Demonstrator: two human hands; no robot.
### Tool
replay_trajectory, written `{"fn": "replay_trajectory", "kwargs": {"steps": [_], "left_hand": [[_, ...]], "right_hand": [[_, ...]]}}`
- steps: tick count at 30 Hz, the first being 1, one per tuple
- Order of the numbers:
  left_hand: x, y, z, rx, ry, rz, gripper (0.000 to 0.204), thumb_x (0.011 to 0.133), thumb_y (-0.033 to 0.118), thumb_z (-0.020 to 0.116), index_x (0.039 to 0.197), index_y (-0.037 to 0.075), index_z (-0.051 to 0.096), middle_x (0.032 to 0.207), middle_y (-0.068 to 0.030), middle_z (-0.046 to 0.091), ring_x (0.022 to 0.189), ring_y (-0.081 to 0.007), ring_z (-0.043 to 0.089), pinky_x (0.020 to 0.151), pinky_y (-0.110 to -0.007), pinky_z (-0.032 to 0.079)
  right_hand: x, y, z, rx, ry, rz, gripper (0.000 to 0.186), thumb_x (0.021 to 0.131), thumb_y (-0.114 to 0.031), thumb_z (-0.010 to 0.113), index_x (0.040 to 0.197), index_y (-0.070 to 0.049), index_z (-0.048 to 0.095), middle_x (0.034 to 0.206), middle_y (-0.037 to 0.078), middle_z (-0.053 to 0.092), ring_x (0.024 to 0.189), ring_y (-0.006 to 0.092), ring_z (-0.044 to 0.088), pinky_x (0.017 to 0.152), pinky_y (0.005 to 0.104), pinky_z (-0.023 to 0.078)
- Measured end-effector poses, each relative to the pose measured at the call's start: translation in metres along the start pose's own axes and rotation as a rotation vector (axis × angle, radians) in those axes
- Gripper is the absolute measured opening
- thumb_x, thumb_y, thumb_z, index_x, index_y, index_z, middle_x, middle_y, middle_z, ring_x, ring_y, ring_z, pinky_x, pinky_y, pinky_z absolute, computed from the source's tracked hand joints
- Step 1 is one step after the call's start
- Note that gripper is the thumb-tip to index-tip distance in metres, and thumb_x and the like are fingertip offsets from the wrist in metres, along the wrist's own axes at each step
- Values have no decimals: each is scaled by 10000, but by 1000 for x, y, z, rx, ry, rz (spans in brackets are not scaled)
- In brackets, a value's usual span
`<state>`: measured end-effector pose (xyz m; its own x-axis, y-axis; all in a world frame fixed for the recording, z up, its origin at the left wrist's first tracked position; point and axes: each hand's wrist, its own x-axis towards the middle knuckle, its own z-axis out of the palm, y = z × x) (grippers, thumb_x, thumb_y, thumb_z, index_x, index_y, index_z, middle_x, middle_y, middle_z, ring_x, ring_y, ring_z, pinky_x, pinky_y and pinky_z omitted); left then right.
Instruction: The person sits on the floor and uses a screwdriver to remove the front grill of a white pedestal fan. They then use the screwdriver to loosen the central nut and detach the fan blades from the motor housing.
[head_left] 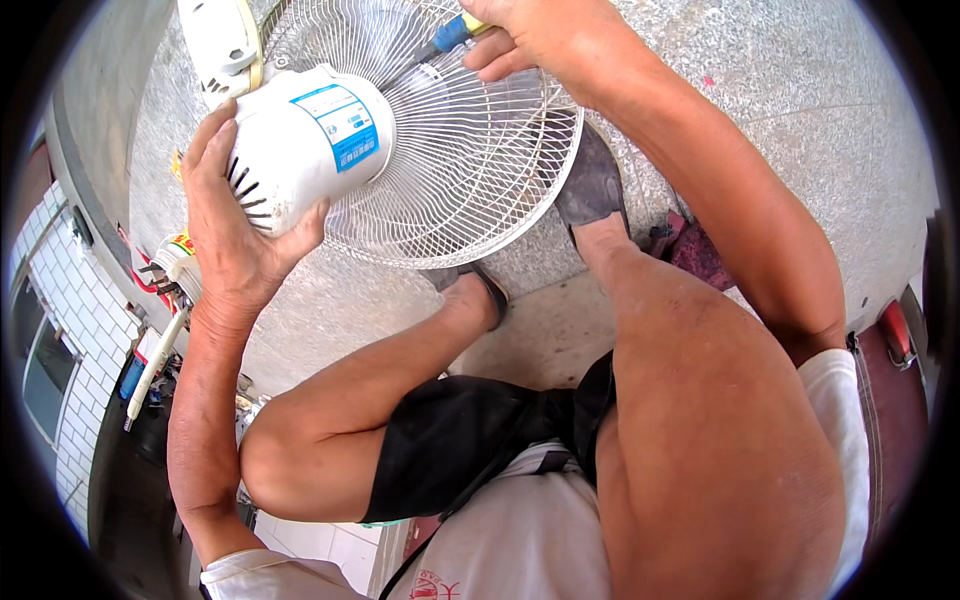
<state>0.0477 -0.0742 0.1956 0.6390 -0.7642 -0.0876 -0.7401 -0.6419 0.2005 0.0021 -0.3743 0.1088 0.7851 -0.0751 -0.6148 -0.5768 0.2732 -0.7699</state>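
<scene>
A white electric fan with a round wire grille (470,185) lies over the stone floor near my feet. My left hand (240,235) grips its white motor housing (280,130), which has a blue-and-white label and dark vent slots. My right hand (520,40) holds a screwdriver (450,35) with a blue-and-yellow handle, its shaft reaching down among the grille wires beside the housing; the tip is hard to make out. A white fan part (215,45), probably the neck, rises at the top behind the housing.
Loose parts and tools, including a pale tube (150,380), red wires and a blue item (130,375), lie at the left. Dark red scraps (700,255) sit beside my right foot. A maroon padded object (880,420) is at the far right, a tiled surface (75,320) at the far left.
</scene>
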Motion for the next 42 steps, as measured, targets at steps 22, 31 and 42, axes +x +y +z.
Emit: {"fn": "replay_trajectory", "kwargs": {"steps": [22, 31, 42], "left_hand": [[11, 11, 1, 30, 1, 23, 929, 687, 268, 882, 1432, 22, 384, 1460, -243, 457, 1315, -410, 490, 1090, -500, 467], [9, 9, 2, 24, 27, 27, 930, 680, 283, 872, 1426, 10, 388, 1454, -251, 462, 1308, -420, 496, 1097, -502, 453], [10, 9, 1, 10, 7, 12, 939, 667, 286, 881, 1424, 16, 396, 1474, -241, 464, 1301, -407, 509, 1087, -492, 470]], "right_hand": [[7, -30, 23, -719, -111, -413, 341, 802, -183, 661, 913, 135, 711, 899, 361, 687, 858, 441, 715, 815, 475, 562], [17, -32, -3, -644, -222, -146, 336, 855, -249, 667, 870, 80, 736, 781, 232, 716, 731, 347, 705, 705, 431, 560], [45, -22, -3, -1459, -549, -674, 412, 874, -342, 723, 864, 70, 729, 829, 294, 692, 849, 462, 694, 768, 513, 553]]}}
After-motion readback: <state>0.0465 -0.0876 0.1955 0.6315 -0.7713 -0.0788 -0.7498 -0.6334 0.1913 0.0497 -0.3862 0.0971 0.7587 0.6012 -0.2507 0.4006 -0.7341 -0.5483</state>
